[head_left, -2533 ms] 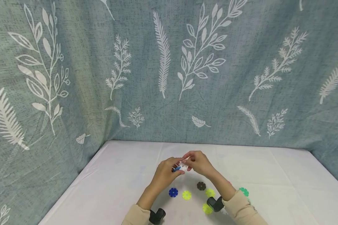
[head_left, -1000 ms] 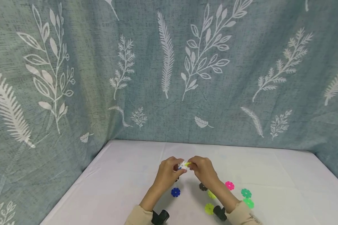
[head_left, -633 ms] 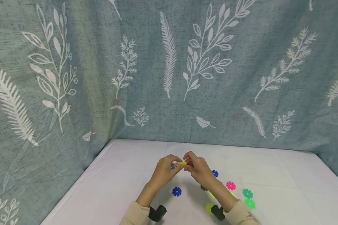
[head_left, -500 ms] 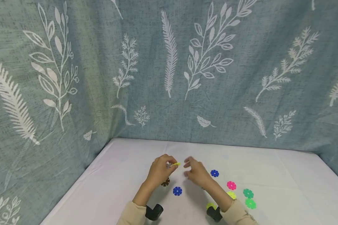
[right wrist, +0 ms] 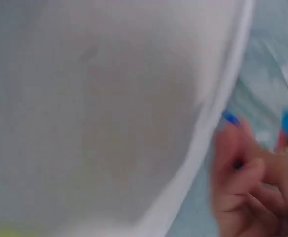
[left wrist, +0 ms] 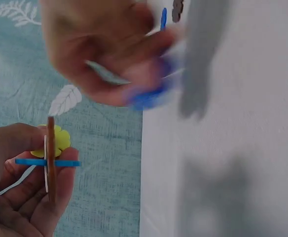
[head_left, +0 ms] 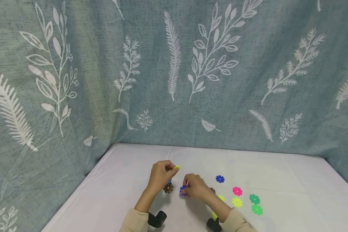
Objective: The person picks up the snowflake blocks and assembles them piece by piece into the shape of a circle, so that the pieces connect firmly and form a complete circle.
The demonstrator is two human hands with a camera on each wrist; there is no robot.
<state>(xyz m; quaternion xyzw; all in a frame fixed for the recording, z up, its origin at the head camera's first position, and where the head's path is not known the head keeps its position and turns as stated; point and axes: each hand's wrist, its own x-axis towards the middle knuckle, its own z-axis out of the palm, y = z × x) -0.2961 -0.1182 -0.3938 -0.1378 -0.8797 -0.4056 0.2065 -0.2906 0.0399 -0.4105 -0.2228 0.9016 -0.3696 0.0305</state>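
Note:
My left hand [head_left: 159, 175] pinches a cluster of notched plastic discs joined at their slots. In the left wrist view it shows a brown disc [left wrist: 51, 173] edge-on, a light blue disc [left wrist: 69, 163] crossing it, a thin white disc [left wrist: 46, 186] and a yellow disc [left wrist: 60, 139] near the thumb. To the right and lower, my right hand [head_left: 196, 187] pinches a dark blue notched disc [head_left: 183, 191] low over the table. Motion blurs this disc and the right fingers in the left wrist view. Part of the cluster is hidden behind the left fingers.
On the white-covered table [head_left: 127, 183], right of the hands, lie loose discs: blue [head_left: 219, 178], pink [head_left: 237, 191], yellow [head_left: 237, 202], green [head_left: 254, 199] and light green [head_left: 257, 209]. The right forearm partly covers several others. A patterned curtain [head_left: 174, 80] hangs behind.
A yellow disc joined the left hand's cluster. The right hand let go of it, moved down toward me and took the dark blue disc from the table. The left hand moved left with the cluster.

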